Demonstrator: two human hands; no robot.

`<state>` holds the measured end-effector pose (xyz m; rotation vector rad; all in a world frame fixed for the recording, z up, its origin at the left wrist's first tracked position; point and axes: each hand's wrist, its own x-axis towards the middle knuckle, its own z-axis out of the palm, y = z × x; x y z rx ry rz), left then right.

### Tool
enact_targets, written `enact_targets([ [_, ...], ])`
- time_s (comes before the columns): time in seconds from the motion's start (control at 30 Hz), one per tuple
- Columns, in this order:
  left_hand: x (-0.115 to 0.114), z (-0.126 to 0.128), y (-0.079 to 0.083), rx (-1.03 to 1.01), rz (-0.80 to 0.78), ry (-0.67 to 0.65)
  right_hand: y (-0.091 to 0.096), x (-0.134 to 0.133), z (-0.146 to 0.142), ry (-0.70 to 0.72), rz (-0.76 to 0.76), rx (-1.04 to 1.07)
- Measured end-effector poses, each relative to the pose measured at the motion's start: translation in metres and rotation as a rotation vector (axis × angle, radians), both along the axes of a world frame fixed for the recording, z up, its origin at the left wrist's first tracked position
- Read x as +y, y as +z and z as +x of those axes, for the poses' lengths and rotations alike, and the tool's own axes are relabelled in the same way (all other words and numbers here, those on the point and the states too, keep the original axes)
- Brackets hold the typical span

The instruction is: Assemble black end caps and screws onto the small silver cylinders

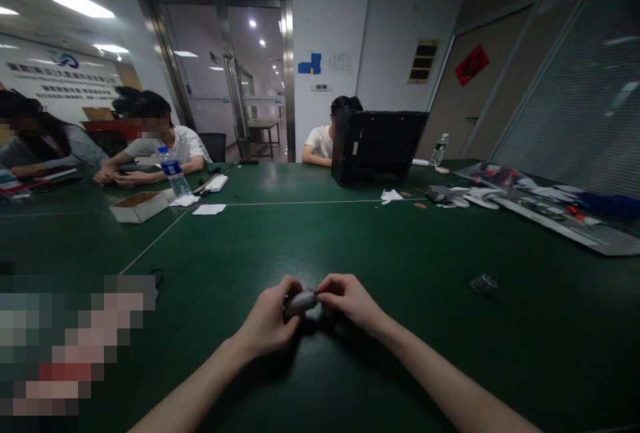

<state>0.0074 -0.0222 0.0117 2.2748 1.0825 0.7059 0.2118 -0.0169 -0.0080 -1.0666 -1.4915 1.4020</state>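
A broad dark green matte table (320, 233) fills the head view; at twelve o'clock, beyond its far edge, a steel-framed glass double door (225, 73) stands in a white wall; at one o'clock a black boxy screen back (377, 146) sits on the table with a person in a white shirt partly hidden behind it; at ten o'clock lie a shallow open cardboard box (139, 206) and a clear plastic water bottle with a blue label (173, 172), near two more seated people.

Both bare forearms come in from six o'clock and meet low in the middle; the left hand (270, 316) curls its fingers round the left end of a small grey rounded metallic object (301, 302); the right hand (350, 300) pinches the right end between thumb and bent fingers; the object lies level between the hands, close over the table, and contact with the table cannot be told; at three o'clock of the hands, well apart, lies a small clear crumpled scrap (484, 282).
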Motion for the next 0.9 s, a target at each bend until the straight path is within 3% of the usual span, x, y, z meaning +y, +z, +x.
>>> enact_targets([
  [0.2,0.001,0.002,-0.008,0.027,0.004,0.021,0.003,-0.006,-0.005,-0.13,0.257,-0.231],
  [0.4,-0.001,0.004,-0.008,0.093,-0.011,0.021,0.004,-0.01,-0.004,-0.095,0.423,-0.256],
  [0.67,0.003,0.008,-0.013,0.064,-0.16,-0.04,0.008,-0.017,-0.008,0.061,0.426,-0.267],
  [0.9,0.002,0.01,-0.01,0.052,-0.17,0.004,0.006,-0.016,-0.006,0.089,0.426,-0.291],
])
